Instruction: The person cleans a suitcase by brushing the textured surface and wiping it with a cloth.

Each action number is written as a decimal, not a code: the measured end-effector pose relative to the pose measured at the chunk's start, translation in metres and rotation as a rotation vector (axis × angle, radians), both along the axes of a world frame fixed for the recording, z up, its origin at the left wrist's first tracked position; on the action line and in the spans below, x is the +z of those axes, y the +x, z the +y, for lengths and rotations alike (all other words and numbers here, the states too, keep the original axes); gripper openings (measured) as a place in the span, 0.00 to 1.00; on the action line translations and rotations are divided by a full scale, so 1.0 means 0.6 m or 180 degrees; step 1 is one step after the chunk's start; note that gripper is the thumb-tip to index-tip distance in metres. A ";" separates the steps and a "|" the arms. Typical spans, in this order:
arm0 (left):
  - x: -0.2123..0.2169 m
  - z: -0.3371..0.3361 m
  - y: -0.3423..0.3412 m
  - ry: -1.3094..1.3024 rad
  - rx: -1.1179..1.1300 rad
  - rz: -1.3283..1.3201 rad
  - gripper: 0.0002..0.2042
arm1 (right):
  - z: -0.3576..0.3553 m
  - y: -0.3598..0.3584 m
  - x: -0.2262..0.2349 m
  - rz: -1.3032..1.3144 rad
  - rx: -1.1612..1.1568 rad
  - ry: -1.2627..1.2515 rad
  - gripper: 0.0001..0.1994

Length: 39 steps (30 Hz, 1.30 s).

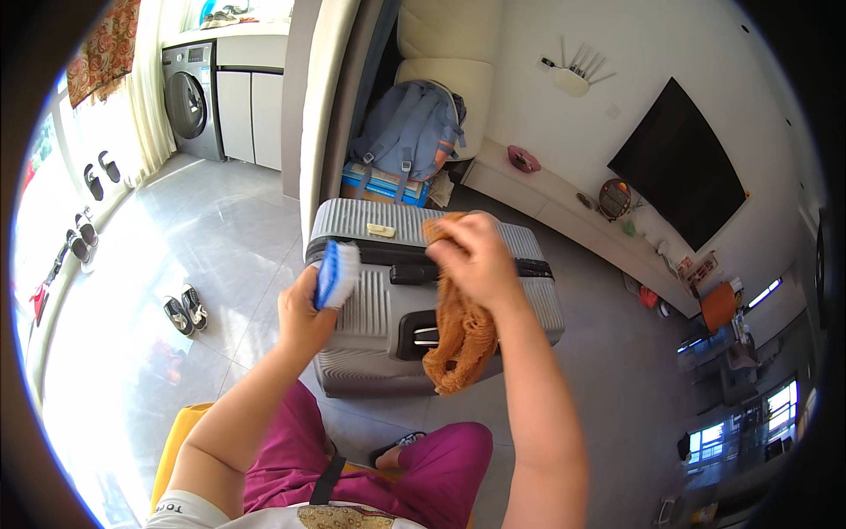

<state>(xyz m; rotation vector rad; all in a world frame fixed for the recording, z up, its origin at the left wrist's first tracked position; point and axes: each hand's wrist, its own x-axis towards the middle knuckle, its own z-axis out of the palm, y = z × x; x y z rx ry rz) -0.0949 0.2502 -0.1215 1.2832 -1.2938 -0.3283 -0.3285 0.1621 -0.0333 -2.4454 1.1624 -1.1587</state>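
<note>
A grey ribbed suitcase (361,353) stands in front of my knees, with a black band and a black handle (414,274) on the side facing up. My left hand (304,309) is closed around a blue scrubbing brush (330,275), its white bristles turned to the right and blurred. Over the suitcase's right half, my right hand (476,260) grips a brown cloth (463,335) that hangs down past the recessed handle. The fingertips are partly smeared by motion. A small pale bar (381,230), perhaps soap, lies on the suitcase's far part.
Behind the suitcase, a blue-grey backpack (410,128) rests on a blue box (381,183). A low white cabinet (529,196) runs along the right wall below a television (679,163). Sneakers (185,310) sit on the floor to the left, and a washing machine (191,101) stands far left.
</note>
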 end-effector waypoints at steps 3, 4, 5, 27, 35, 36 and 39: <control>-0.021 -0.001 0.003 -0.0155 0.0075 -0.0525 0.12 | 0.016 0.063 -0.060 0.1469 0.0179 -0.0205 0.18; -0.025 -0.003 0.004 -0.0200 0.0128 -0.0630 0.13 | 0.012 0.065 -0.060 0.1440 0.0283 -0.0096 0.18; -0.025 -0.004 0.003 -0.0222 0.0182 -0.0576 0.13 | 0.006 0.060 -0.059 0.1412 0.0383 0.0012 0.18; -0.057 0.008 0.002 -0.0753 0.0039 0.1866 0.14 | 0.028 0.151 -0.066 -0.0307 0.0907 0.0618 0.20; -0.089 -0.004 0.004 -0.0630 0.0350 0.1374 0.05 | 0.126 0.165 -0.088 0.1248 0.1040 -0.0732 0.32; -0.098 -0.001 0.006 -0.0586 0.0274 0.1418 0.07 | 0.133 0.163 -0.091 0.1115 0.1108 -0.0820 0.30; -0.087 0.008 0.003 -0.0288 0.0278 0.1278 0.09 | 0.166 0.160 -0.118 0.0666 0.0943 -0.1536 0.19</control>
